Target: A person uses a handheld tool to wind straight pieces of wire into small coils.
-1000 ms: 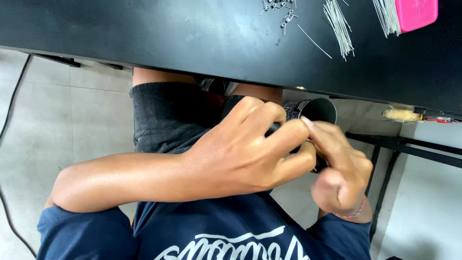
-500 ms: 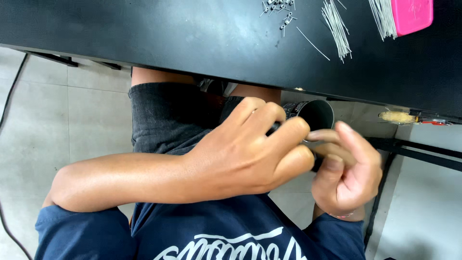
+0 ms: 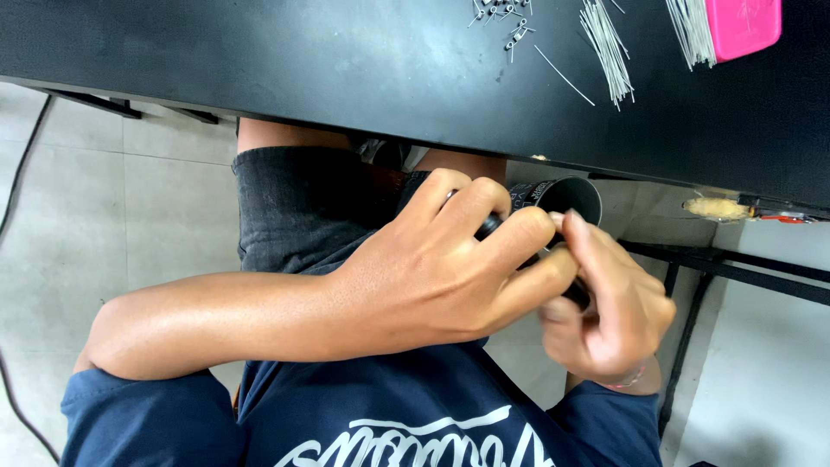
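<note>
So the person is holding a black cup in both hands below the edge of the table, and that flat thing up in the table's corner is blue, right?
Not quite. The flat thing in the corner of the black table is pink, not blue, as the head view shows. The rest holds: the left hand and right hand both grip a black cup below the table's edge.

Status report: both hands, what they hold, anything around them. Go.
Left hand wrapped around black cylinder, below table edge. Right hand pinching at cylinder's side. Thin wires lie on table, untouched.
</note>
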